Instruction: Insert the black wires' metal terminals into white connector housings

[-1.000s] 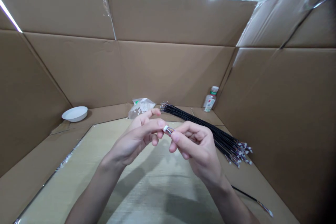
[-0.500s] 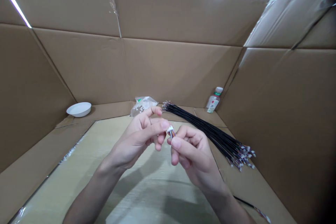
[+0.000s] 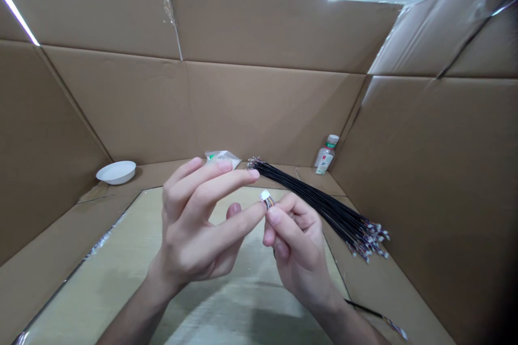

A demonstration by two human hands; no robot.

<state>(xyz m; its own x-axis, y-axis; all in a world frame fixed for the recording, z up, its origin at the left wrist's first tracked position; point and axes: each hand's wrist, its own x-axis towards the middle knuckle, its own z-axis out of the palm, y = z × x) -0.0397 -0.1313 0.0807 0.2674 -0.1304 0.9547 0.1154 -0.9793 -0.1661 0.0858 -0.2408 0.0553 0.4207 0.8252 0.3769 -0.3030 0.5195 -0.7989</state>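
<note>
Between thumb and fingertips, my right hand (image 3: 297,237) pinches the coloured wires just below a small white connector (image 3: 265,195). My left hand (image 3: 210,221) has its fingers spread, and the tip of its index finger touches the wires at the connector's left side. The connector points up, away from the right fingertips. A black cable (image 3: 372,311) with coloured wires and a white end emerges from behind my right forearm at the lower right.
A bundle of black cables (image 3: 311,194) lies diagonally at the right. Behind stand a bottle (image 3: 326,155) and a plastic bag (image 3: 223,159). A white bowl (image 3: 116,172) sits at the far left. Cardboard walls (image 3: 275,113) surround the work surface (image 3: 137,237).
My left hand has let go of the connector, turned and spread its fingers, with one fingertip still at the wires. My right hand keeps its pinch. The view has shifted slightly.
</note>
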